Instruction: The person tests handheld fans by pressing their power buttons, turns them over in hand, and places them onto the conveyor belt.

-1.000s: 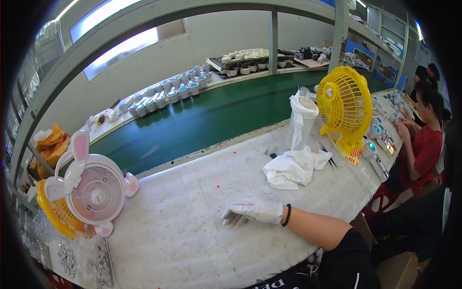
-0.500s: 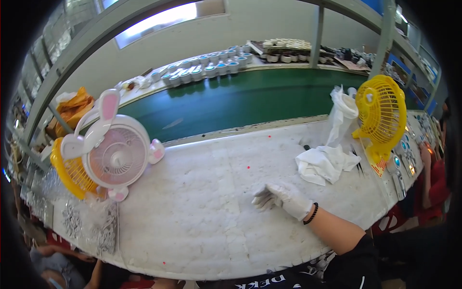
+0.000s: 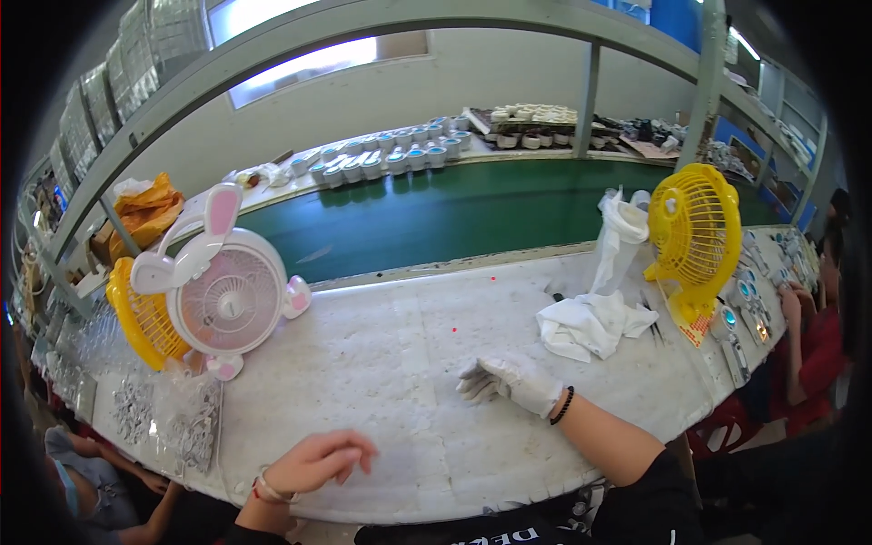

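Note:
My left hand (image 3: pixel 322 459), bare and with bands at its wrist, hovers over the near edge of the white-covered table (image 3: pixel 363 363). Its fingers are loosely bent and apart, with nothing in them. My right hand (image 3: pixel 513 381) wears a white glove and a dark beaded bracelet. It rests at the middle right of the table, fingers stretched out and holding nothing. Beyond it lies a crumpled white cloth (image 3: pixel 590 327). To the left stands a white rabbit-shaped fan (image 3: pixel 232 300) with pink ears, in front of a yellow fan part (image 3: pixel 141 313).
A yellow fan (image 3: pixel 699 236) stands at the right, beside a white plastic bag (image 3: pixel 622 232). Behind runs a green conveyor belt (image 3: pixel 436 204), with several white-and-blue parts (image 3: pixel 391 159) beyond it. Small metal parts (image 3: pixel 191 436) lie at left. Co-workers sit at both sides.
My left hand has come into view at the lower left. The whole view has shifted slightly; my gloved right hand keeps nearly the same pose on the table.

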